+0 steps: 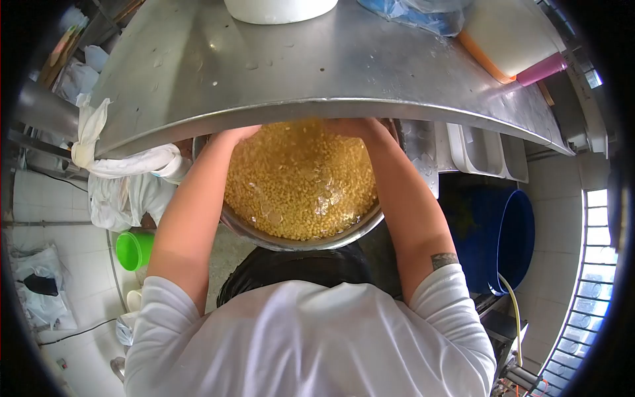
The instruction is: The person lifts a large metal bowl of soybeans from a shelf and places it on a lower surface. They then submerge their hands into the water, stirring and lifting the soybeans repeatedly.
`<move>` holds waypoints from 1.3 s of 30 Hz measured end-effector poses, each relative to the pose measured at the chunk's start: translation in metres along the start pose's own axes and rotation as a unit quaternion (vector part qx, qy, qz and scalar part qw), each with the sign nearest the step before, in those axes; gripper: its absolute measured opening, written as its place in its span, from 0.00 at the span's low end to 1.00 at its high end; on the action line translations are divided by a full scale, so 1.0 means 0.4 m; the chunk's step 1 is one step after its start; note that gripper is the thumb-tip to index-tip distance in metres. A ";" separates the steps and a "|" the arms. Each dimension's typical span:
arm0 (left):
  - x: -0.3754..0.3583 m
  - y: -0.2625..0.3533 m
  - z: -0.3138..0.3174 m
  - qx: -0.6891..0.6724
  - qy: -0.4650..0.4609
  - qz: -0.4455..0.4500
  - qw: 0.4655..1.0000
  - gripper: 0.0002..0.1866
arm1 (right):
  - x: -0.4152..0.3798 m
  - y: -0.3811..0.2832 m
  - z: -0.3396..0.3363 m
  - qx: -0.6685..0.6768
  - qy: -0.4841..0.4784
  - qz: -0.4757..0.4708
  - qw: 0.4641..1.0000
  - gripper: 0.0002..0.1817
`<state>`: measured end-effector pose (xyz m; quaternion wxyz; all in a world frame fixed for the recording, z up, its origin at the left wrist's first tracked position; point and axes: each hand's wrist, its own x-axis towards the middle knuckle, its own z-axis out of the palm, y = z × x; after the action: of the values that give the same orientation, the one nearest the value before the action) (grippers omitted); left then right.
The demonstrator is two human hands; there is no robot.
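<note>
A large round metal bowl [311,245] sits below the table's front edge, full of yellow kernels [297,192] that look like corn, covered by cloudy water. Both my arms reach into its far side. The wrist and part of my left hand [243,133] show at the bowl's far left, fingers hidden by the table edge and the water. At the far right, my right hand [350,127] is in shadow under the same edge, its fingers also out of sight.
The steel table [264,73] overhangs the bowl, carrying a white tub [281,10], a blue plastic bag [417,14] and a plastic container [509,40]. A blue barrel [522,238] stands right, a green bucket [134,250] left. White cloth [142,164] is tied at the table's left corner.
</note>
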<state>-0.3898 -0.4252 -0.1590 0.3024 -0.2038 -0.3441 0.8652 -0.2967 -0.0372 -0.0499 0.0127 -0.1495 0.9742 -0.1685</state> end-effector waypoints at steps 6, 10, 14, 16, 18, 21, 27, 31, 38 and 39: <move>-0.019 -0.168 0.067 0.690 0.139 0.314 0.637 0.33 | 0.055 0.037 -0.005 0.080 -0.053 0.036 0.995 0.45; -0.022 -0.177 0.068 0.717 0.169 0.333 0.588 0.33 | 0.061 0.034 -0.005 0.136 -0.060 0.064 0.987 0.46; -0.016 -0.179 0.056 0.709 0.178 0.339 0.593 0.33 | 0.068 0.015 -0.004 0.194 -0.062 0.092 0.975 0.46; -0.015 -0.182 0.051 0.707 0.180 0.336 0.596 0.33 | 0.069 0.001 -0.006 0.225 -0.060 0.104 0.967 0.46; -0.010 -0.189 0.042 0.702 0.183 0.335 0.601 0.33 | 0.069 -0.020 -0.007 0.257 -0.058 0.116 0.958 0.46; -0.001 -0.204 0.029 0.700 0.185 0.335 0.603 0.34 | 0.064 -0.055 -0.006 0.311 -0.053 0.137 0.939 0.46; 0.014 -0.242 -0.003 0.698 0.193 0.327 0.607 0.34 | 0.039 -0.130 -0.003 0.407 -0.042 0.171 0.896 0.47; 0.014 -0.259 -0.025 0.700 0.200 0.308 0.612 0.34 | 0.016 -0.174 -0.002 0.463 -0.039 0.192 0.865 0.47; -0.128 -0.608 0.014 0.841 0.288 0.135 0.437 0.35 | -0.053 -0.241 -0.006 0.562 -0.013 0.244 0.790 0.47; -0.142 -0.633 0.022 0.805 0.270 0.099 0.519 0.37 | -0.062 -0.240 0.000 0.592 -0.027 0.263 0.761 0.49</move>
<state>-0.2560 -0.3201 0.0373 0.3281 -0.1298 0.6200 0.7008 -0.2454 -0.1163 -0.0188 0.1692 0.1453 0.6810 -0.6975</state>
